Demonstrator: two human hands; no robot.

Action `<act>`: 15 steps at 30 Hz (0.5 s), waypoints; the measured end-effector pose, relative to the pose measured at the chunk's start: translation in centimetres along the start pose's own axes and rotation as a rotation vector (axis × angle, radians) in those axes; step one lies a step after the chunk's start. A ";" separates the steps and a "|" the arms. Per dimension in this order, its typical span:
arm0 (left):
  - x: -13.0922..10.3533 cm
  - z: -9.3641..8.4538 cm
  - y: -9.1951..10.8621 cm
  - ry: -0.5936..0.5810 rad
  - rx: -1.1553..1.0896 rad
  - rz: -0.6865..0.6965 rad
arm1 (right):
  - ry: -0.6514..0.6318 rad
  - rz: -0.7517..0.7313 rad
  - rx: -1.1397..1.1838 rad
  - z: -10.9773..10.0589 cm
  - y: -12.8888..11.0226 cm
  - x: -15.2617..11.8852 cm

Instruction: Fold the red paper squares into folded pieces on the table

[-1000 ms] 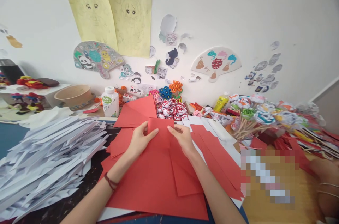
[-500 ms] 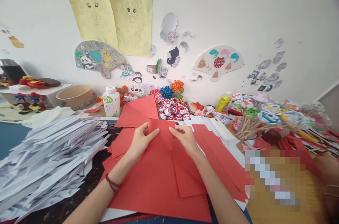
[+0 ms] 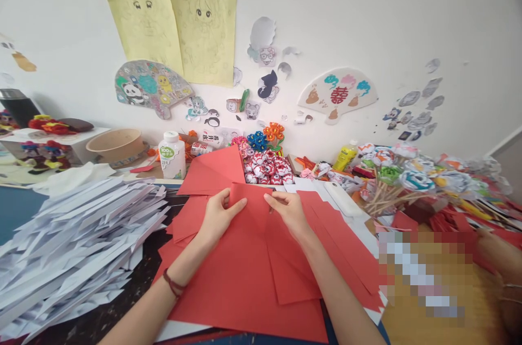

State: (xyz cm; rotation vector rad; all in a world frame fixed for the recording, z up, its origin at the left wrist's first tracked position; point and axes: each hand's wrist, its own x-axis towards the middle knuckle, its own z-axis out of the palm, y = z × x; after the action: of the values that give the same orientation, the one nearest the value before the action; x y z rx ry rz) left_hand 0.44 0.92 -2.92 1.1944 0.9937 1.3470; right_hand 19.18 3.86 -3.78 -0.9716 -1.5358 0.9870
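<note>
Between my two hands is a small piece of red paper (image 3: 252, 199), its upper edge standing up a little. My left hand (image 3: 218, 215) pinches its left side, thumb in front and fingers curled behind. My right hand (image 3: 289, 212) grips the right side in the same way, thumb pointing inward. Below them a large red sheet (image 3: 240, 285) lies flat, and a narrower red piece (image 3: 291, 274) rests on its right part. More red sheets (image 3: 214, 171) are stacked behind my left hand.
A heap of white paper strips (image 3: 77, 252) lies at left. Behind stand a white bottle (image 3: 172, 156) and red-and-white folded pieces (image 3: 269, 168). Red strips (image 3: 342, 247), a white phone-like object (image 3: 341, 198) and paper flowers on sticks (image 3: 408, 176) are right. Another person's hand (image 3: 495, 250) shows at the right edge.
My hands hold nearly the same pose on the red paper. The view has shifted very slightly. At the right edge, the other person's hand has moved a little inward.
</note>
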 end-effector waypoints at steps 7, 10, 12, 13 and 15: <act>0.1 -0.2 -0.3 0.000 0.046 0.029 | -0.023 -0.007 0.008 -0.1 -0.1 0.0; 0.1 -0.2 -0.3 0.005 0.060 0.029 | -0.030 -0.011 0.009 -0.2 -0.2 0.0; 0.1 -0.2 -0.3 0.007 0.066 0.030 | -0.034 -0.010 0.012 -0.2 -0.2 0.0; 0.1 -0.2 -0.3 0.007 0.066 0.031 | -0.034 -0.008 0.012 -0.2 -0.2 0.0; 0.1 -0.2 -0.3 0.008 0.063 0.032 | -0.031 -0.007 0.008 -0.2 -0.1 0.0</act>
State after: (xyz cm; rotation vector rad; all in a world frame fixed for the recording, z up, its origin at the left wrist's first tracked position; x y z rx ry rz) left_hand 0.33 1.09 -3.22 1.2577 1.0332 1.3550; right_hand 19.32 3.88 -3.66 -0.9487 -1.5587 1.0072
